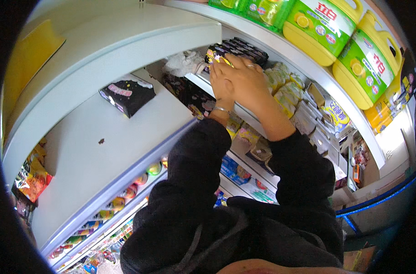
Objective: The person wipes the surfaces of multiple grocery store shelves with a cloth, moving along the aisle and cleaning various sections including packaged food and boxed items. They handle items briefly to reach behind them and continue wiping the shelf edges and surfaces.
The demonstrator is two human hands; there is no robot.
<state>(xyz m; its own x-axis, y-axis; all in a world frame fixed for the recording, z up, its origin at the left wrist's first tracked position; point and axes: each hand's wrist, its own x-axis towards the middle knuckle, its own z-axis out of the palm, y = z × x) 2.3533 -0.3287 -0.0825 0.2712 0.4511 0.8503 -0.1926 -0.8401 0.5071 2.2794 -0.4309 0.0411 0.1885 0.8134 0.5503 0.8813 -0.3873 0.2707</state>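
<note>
My left hand (pixel 221 80) and my right hand (pixel 250 78) are close together at the shelf, the right partly overlapping the left. Their fingers lie against a black packet with yellow and pink print (pixel 213 54). Behind it, more dark packets (pixel 245 48) stand in a row. The fingertips are partly hidden, so whether either hand grips the packet is unclear. A bracelet circles my left wrist, and a ring is on my right hand. To the left, a similar black packet (pixel 129 96) lies on a white shelf (pixel 101 126).
Yellow-and-green detergent jugs (pixel 365 61) line the upper right shelf. Below them are wrapped yellow-and-white packs (pixel 286 89) and pale boxes (pixel 321 133). The edge of another white shelf (pixel 125 58) juts out at upper left. Snack bags (pixel 33 178) sit at far left.
</note>
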